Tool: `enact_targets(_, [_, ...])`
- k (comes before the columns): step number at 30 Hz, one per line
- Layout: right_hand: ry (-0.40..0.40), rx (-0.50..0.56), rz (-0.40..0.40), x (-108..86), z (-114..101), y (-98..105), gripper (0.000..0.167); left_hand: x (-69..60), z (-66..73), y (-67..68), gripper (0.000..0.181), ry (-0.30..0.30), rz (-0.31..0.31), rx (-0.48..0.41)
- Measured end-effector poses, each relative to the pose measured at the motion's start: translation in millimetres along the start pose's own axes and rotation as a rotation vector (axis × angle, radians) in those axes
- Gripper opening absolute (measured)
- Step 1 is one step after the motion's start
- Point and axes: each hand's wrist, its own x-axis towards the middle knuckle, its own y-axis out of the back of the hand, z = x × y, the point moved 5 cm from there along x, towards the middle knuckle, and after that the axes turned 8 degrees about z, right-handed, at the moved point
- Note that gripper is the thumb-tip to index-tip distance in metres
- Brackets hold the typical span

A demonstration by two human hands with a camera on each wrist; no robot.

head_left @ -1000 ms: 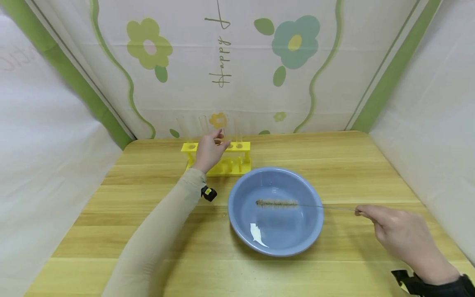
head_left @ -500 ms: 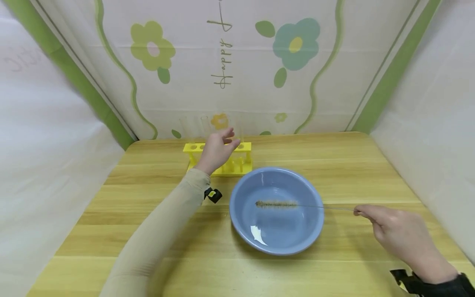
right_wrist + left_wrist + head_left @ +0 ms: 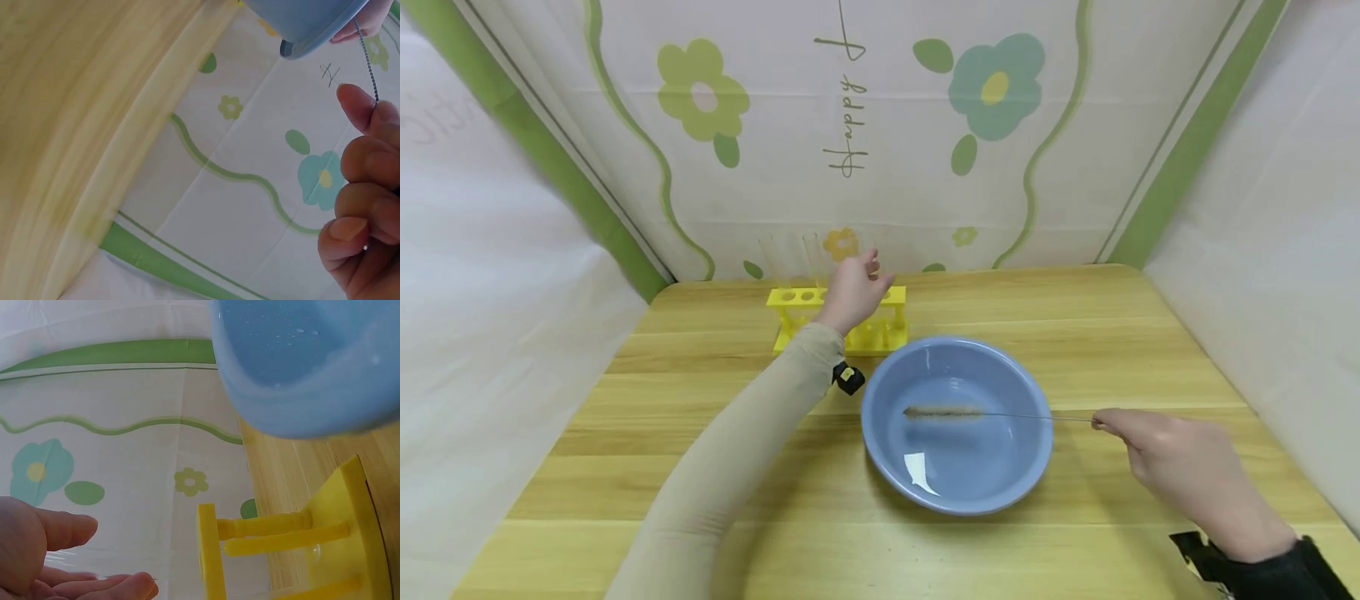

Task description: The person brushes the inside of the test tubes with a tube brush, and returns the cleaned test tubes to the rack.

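My left hand is over the right part of a yellow test tube rack, among the clear test tubes standing in it. In the left wrist view, its thumb and fingers stand apart, with faint clear streaks between them, perhaps a tube; no grip shows. My right hand pinches the thin wire handle of a test tube brush between thumb and finger. The brush's bristles lie level across the blue basin. Close up in the right wrist view, the handle is twisted wire.
The basin, with water drops and reflections inside, stands just in front of the rack on the wooden table. A printed cloth hangs behind the table, and white cloth walls close off both sides.
My left hand has moved right along the rack, past the middle tubes. My right hand has shifted a little left, carrying the brush further across the basin.
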Motion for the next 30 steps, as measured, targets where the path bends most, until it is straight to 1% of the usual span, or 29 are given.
enact_targets(3, [0.002,-0.007,-0.005,5.5,-4.7,-2.7,0.05,4.0,0.5,-1.5,0.062,0.009,0.009,0.019])
enact_targets(5, [0.01,-0.017,-0.008,8.5,-8.0,-4.2,0.05,5.7,0.5,-2.0,0.059,0.006,0.015,0.015])
enact_targets(10, [0.023,-0.049,-0.048,13.1,-13.5,-9.8,0.051,7.0,2.3,-1.0,0.047,-0.004,0.034,0.007])
enact_targets(13, [0.026,-0.055,-0.074,15.9,-15.9,-13.8,0.051,7.5,3.2,0.0,0.04,-0.004,0.053,0.021])
enact_targets(18, [0.046,-0.066,-0.072,22.6,-21.4,-16.6,0.049,8.5,5.1,2.4,0.032,-0.018,0.09,0.051])
enact_targets(21, [0.053,-0.066,-0.062,24.1,-23.0,-16.4,0.047,8.7,8.7,4.1,0.032,-0.042,0.1,0.061])
enact_targets(24, [0.054,-0.066,-0.064,23.7,-23.1,-16.3,0.046,8.9,14.7,8.4,0.031,-0.087,0.121,0.066])
enact_targets(27, [0.039,-0.061,-0.07,22.2,-21.6,-16.1,0.048,8.5,22.1,15.8,0.03,-0.135,0.155,0.05])
enact_targets(30, [0.007,-0.041,-0.062,21.2,-19.0,-13.8,0.054,7.5,30.0,26.8,0.029,-0.175,0.185,0.02])
